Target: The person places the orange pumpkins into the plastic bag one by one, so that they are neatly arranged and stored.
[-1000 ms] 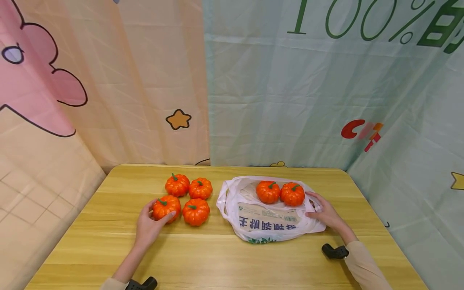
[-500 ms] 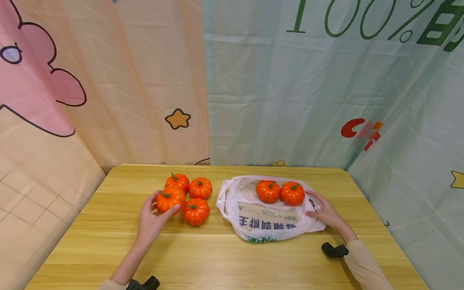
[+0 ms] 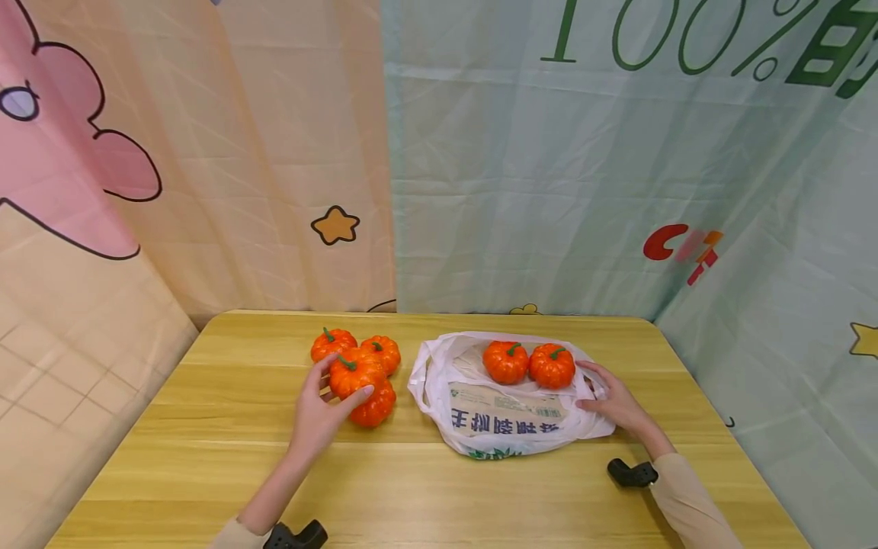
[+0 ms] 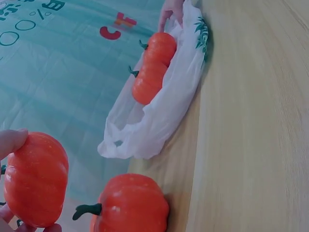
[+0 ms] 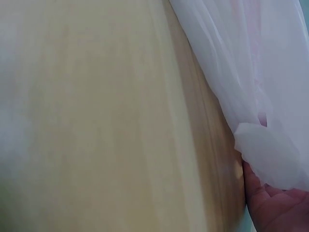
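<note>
My left hand [image 3: 324,415] holds a small orange pumpkin [image 3: 358,372] with a green stem, thumb on the near side and fingers on the far side. In the left wrist view this pumpkin [image 4: 38,179] appears raised, left of another pumpkin [image 4: 133,205]. It overlaps the pumpkins on the table in the head view: one behind left [image 3: 332,345], one behind right [image 3: 386,352], one in front [image 3: 374,410]. A white plastic bag [image 3: 473,446] lies on its side, with two pumpkins [image 3: 506,363] at its opening. My right hand [image 3: 620,406] grips the bag's right edge; folds partly cover its fingers.
Everything lies on a wooden table [image 3: 425,503]. Printed fabric curtains [image 3: 521,191] hang close behind its far edge and along both sides. A black wrist device [image 3: 632,473] sits at my right sleeve, and another [image 3: 296,536] at the left.
My left hand has lifted the front-left pumpkin and carried it rightward, over the other pumpkins as seen from the head. The right hand and the bag have stayed put.
</note>
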Motion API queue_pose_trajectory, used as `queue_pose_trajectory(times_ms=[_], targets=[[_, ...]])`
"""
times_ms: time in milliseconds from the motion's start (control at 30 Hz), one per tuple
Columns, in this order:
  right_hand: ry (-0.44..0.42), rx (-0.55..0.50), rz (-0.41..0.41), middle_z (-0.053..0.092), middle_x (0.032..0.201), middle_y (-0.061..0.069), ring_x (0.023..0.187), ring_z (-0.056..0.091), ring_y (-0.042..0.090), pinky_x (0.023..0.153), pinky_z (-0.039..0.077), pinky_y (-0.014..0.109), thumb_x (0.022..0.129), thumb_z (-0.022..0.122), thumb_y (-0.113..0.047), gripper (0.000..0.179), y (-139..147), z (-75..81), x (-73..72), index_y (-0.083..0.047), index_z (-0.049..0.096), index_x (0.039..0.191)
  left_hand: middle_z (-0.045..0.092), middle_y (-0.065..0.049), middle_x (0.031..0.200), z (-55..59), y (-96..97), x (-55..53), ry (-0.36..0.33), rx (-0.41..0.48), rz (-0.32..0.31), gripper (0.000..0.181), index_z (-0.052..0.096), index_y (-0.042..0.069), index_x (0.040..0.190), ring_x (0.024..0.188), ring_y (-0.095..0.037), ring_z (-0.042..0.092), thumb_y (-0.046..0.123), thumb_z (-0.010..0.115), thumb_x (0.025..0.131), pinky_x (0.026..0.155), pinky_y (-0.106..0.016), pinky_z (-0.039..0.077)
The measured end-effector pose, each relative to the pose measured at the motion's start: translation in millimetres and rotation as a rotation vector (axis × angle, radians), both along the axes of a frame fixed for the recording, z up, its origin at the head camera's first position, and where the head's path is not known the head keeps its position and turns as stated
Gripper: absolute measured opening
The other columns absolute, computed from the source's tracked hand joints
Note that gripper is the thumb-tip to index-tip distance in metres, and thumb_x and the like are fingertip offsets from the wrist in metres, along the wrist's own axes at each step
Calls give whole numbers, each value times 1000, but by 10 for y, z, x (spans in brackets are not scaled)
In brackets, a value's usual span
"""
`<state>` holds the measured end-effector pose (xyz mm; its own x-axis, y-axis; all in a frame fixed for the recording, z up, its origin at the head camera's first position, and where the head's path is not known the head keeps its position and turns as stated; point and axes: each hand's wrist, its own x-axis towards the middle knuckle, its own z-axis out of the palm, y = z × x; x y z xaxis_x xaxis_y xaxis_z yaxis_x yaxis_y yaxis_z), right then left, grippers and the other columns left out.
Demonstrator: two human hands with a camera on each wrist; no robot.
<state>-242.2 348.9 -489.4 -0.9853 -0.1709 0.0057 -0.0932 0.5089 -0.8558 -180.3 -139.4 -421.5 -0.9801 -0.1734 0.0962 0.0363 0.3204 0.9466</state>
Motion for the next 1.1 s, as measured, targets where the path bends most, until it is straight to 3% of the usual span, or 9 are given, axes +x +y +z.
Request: queue_pose_trajectory(times_ms=[400, 733, 1100], targets=[[7, 0, -5, 23, 153, 29, 140, 14, 51, 108, 9, 73, 80, 73, -2, 74, -12, 2, 3, 0, 36, 143, 47, -10, 141, -23, 414, -101, 60, 56, -60, 78, 43, 9, 140, 121, -29, 46, 20, 83, 74, 101, -43, 41], [-4, -3, -12, 23, 152, 29, 140, 14, 51, 108, 9, 73, 80, 73, -1, 74, -8, 0, 14, -1, 36, 143, 50, -10, 138, -80, 750, -188, 84, 55, -115, 79, 45, 9, 140, 117, -27, 50, 25, 84, 72, 95, -39, 45], [-7, 3, -15, 23, 153, 29, 140, 14, 51, 107, 8, 74, 80, 73, -2, 73, -3, -6, 3, -1, 36, 143, 47, -9, 140, -111, 1099, -289, 94, 70, -178, 80, 44, 11, 140, 118, -27, 48, 28, 84, 73, 96, -42, 48]])
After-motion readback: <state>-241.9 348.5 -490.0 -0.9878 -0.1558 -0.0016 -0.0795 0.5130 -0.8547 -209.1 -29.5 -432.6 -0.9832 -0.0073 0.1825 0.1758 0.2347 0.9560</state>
